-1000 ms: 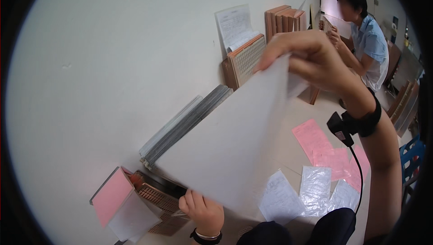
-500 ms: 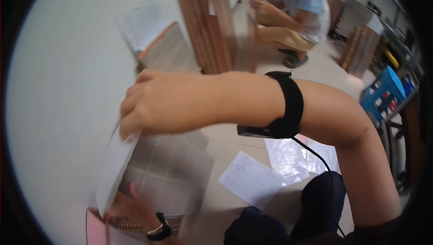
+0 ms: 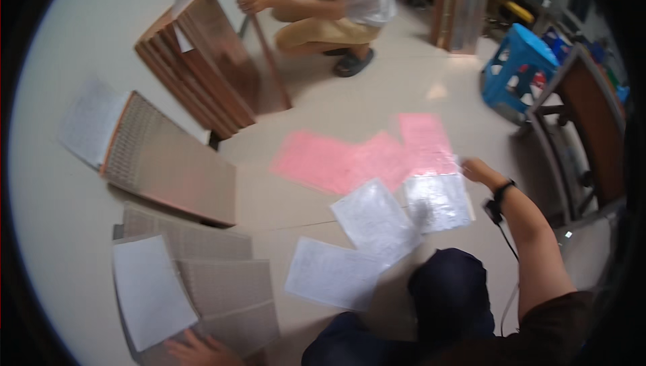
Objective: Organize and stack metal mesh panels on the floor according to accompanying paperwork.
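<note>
At the lower left, my left hand [image 3: 202, 350] lies with its fingers spread on a grey, finely patterned panel [image 3: 232, 292]. Just above its fingertips a white sheet of paper [image 3: 151, 292] rests on the panels, which lean at the wall. My right hand [image 3: 476, 172] is stretched out to the right, its fingers curled at the edge of a shiny clear plastic sleeve [image 3: 439, 201]. Blur hides what is between those fingers. Pink sheets [image 3: 336, 162] adjoin the sleeve, and more white sheets in plastic [image 3: 336, 272] lie on the floor before my knees.
A wide grey panel block [image 3: 178, 157] and a stack of copper-coloured panels [image 3: 202, 70] stand along the wall. Beyond them another person [image 3: 336, 9] crouches, holding an upright panel. To the right are a blue plastic stool [image 3: 521, 63] and a framed brown board [image 3: 592, 130].
My right hand has let go of the white paper and swung right to the floor sheets. The paper now rests on the panels. My view has turned right, showing the pink sheets.
</note>
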{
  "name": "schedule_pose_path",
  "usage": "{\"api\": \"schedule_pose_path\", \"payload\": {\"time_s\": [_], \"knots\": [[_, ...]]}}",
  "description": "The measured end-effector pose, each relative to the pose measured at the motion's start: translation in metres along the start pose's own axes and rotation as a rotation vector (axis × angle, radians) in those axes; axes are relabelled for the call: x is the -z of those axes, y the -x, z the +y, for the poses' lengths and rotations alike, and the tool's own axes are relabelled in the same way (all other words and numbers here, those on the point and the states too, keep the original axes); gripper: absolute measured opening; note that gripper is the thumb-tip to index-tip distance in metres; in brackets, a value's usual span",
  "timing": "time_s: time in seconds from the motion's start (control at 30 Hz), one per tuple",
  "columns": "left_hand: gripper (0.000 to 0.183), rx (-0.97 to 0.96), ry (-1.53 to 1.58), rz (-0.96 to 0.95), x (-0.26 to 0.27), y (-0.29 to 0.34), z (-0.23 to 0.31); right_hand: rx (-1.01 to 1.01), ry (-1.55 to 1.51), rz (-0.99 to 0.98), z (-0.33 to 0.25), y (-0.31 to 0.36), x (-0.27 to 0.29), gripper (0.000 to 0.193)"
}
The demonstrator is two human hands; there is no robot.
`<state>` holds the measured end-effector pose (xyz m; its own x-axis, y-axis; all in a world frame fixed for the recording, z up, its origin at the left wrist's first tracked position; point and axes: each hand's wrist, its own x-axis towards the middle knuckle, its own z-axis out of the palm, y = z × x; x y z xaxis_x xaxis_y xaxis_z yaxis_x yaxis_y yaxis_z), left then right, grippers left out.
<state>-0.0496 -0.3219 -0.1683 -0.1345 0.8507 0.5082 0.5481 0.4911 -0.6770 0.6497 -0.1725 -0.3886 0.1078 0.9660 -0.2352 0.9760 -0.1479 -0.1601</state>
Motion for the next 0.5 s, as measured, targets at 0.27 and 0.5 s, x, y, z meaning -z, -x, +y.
{"api": "schedule_pose_path", "payload": {"time_s": [0.27, 0.5], "knots": [[0.009, 0.408, 0.765, 0.29, -0.044, -0.011, -0.079, -0.297, -0.406, -0.424, 0.063, 0.099, -0.113, 0.025], [0.012, 0.829, 1.071, 0.493, -0.079, -0.062, -0.14, -0.021, -0.468, -0.255, 0.04, 0.04, -0.108, 0.024]]}}
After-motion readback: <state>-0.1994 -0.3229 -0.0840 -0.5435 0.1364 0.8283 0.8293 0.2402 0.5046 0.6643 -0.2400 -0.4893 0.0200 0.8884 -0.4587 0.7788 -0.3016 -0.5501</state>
